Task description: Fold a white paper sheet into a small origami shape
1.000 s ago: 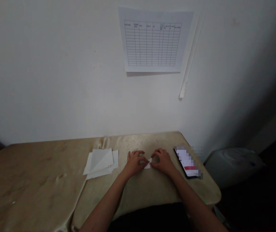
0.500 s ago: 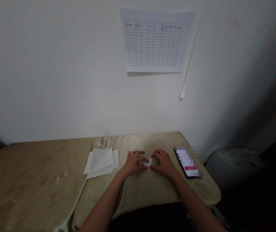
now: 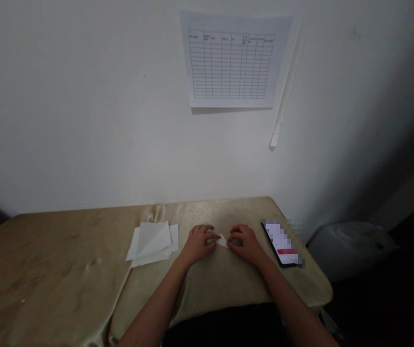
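A small folded piece of white paper lies on the beige table between my two hands. My left hand presses on its left end with curled fingers. On the paper's right end rests my right hand, fingers bent and pinching it. Most of the paper is hidden under my fingertips.
A loose stack of white paper sheets lies left of my hands. A phone with a lit screen lies to the right near the table's edge. A printed grid sheet hangs on the wall. A grey bin stands right of the table.
My fingers have closed in and flattened the small paper on the table; it stood up slightly between my fingertips before. My hands stay in the same place.
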`<act>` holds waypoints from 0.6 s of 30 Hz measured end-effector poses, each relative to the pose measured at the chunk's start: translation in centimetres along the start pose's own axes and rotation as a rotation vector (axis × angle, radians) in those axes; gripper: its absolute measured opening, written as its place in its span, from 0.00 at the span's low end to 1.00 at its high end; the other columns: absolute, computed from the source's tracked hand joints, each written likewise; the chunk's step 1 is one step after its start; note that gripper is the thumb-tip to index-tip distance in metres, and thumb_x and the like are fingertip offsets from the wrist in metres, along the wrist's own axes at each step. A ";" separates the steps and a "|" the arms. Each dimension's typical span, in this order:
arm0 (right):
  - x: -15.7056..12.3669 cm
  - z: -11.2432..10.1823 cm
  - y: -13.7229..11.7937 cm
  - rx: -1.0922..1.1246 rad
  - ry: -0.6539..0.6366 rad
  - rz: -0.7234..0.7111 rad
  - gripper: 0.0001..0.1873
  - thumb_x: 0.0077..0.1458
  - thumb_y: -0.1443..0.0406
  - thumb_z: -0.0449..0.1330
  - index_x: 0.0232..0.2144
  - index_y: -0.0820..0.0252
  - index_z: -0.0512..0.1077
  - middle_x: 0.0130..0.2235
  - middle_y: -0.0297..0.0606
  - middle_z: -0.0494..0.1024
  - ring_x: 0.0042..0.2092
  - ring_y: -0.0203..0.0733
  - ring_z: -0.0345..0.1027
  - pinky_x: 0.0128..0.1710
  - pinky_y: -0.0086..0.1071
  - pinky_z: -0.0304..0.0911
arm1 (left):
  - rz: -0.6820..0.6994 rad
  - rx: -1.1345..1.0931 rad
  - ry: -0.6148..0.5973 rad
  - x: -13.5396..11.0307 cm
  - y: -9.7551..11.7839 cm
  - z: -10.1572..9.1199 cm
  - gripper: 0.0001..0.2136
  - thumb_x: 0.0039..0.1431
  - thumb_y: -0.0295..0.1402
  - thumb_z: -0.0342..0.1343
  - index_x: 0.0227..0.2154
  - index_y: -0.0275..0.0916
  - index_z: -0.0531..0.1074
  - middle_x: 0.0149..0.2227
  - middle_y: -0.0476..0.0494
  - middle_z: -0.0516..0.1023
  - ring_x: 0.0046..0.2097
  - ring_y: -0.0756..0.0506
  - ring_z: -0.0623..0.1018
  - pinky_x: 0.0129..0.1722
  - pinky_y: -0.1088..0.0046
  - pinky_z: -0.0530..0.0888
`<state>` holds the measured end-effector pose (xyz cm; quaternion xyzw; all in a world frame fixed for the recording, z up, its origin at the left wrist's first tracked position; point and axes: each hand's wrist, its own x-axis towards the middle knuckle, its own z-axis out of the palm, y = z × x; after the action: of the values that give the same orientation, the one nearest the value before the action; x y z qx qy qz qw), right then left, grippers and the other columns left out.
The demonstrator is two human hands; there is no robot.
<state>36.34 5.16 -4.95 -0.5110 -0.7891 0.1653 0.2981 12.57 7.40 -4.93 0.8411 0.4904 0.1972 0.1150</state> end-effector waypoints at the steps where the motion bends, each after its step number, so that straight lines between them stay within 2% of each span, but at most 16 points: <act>1: 0.0 0.0 0.0 -0.004 -0.007 -0.005 0.04 0.55 0.64 0.66 0.35 0.51 0.80 0.50 0.37 0.74 0.55 0.46 0.64 0.60 0.43 0.54 | -0.001 -0.002 0.004 0.0 0.1 0.0 0.13 0.60 0.34 0.60 0.46 0.55 0.81 0.58 0.47 0.74 0.60 0.39 0.70 0.63 0.54 0.62; 4: -0.1 0.1 0.1 -0.014 -0.054 -0.031 0.05 0.55 0.64 0.66 0.35 0.49 0.81 0.52 0.37 0.73 0.57 0.47 0.63 0.61 0.44 0.52 | -0.012 -0.007 0.012 -0.1 0.3 0.1 0.11 0.62 0.39 0.59 0.46 0.56 0.81 0.58 0.47 0.74 0.60 0.39 0.69 0.63 0.54 0.62; 7: -0.1 0.2 0.2 -0.006 -0.084 -0.060 0.05 0.54 0.63 0.67 0.35 0.47 0.81 0.53 0.36 0.73 0.58 0.47 0.62 0.63 0.45 0.51 | -0.029 0.003 0.010 -0.1 0.5 0.3 0.12 0.61 0.39 0.61 0.47 0.58 0.80 0.58 0.47 0.73 0.60 0.38 0.68 0.64 0.51 0.59; 13: 0.2 0.5 0.2 0.046 -0.005 -0.005 0.05 0.55 0.65 0.66 0.36 0.53 0.79 0.49 0.38 0.75 0.54 0.45 0.65 0.58 0.41 0.57 | -0.053 0.016 -0.032 0.0 1.1 0.7 0.13 0.60 0.39 0.63 0.47 0.63 0.79 0.60 0.49 0.71 0.62 0.38 0.66 0.66 0.46 0.54; 18: 0.5 0.7 0.2 0.025 0.014 0.033 0.10 0.53 0.64 0.68 0.40 0.53 0.77 0.48 0.38 0.74 0.53 0.45 0.65 0.57 0.40 0.59 | -0.079 0.003 -0.012 0.1 1.2 0.8 0.20 0.57 0.39 0.64 0.53 0.57 0.75 0.59 0.47 0.72 0.62 0.37 0.66 0.66 0.45 0.53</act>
<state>35.85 5.77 -5.46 -0.5215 -0.7763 0.1763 0.3072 13.90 6.90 -5.22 0.8224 0.5228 0.1866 0.1244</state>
